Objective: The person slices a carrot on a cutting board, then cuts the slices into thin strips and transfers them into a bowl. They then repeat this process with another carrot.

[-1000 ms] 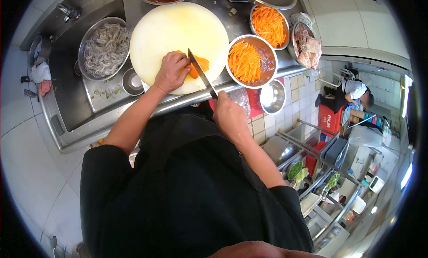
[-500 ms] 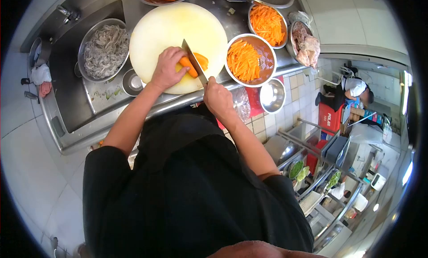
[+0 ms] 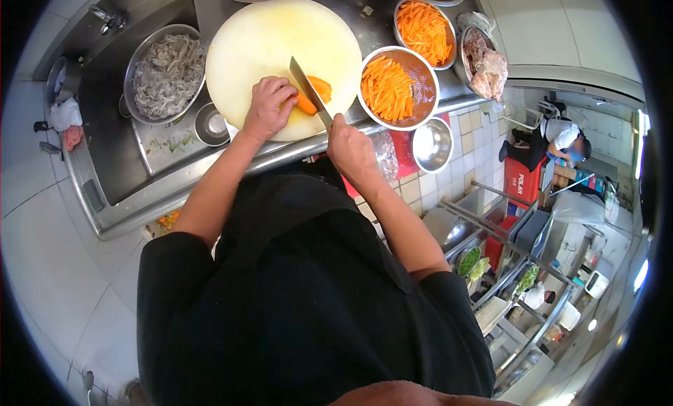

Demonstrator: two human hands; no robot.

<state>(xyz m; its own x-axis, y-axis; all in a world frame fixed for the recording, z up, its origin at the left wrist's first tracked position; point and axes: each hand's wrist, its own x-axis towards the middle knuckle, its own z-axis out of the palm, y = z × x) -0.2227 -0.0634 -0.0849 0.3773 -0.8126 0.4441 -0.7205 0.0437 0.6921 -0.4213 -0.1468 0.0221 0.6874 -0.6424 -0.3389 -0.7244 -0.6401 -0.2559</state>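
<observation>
On the round white cutting board [image 3: 280, 38], my left hand [image 3: 269, 107] presses its curled fingers on a piece of carrot [image 3: 305, 104]. My right hand [image 3: 351, 151] grips the handle of a large knife [image 3: 309, 89], whose blade stands beside my left fingertips against the carrot. Orange slices [image 3: 322, 89] lie on the far side of the blade. Right of the board, a perforated metal bowl [image 3: 423, 76] holds carrot strips [image 3: 387, 89].
More carrot strips [image 3: 424, 33] fill a bowl behind; beside it is a bowl of raw meat [image 3: 488, 73]. A bowl of greyish strips [image 3: 168, 76] and a small metal bowl [image 3: 211, 125] sit at the left. Far right, a person [image 3: 557, 136] bends near a red box [image 3: 521, 180].
The view has shifted slightly, so the board and bowls sit a little differently. My left fingers are more curled and cover more of the carrot. The knife stays in my right hand.
</observation>
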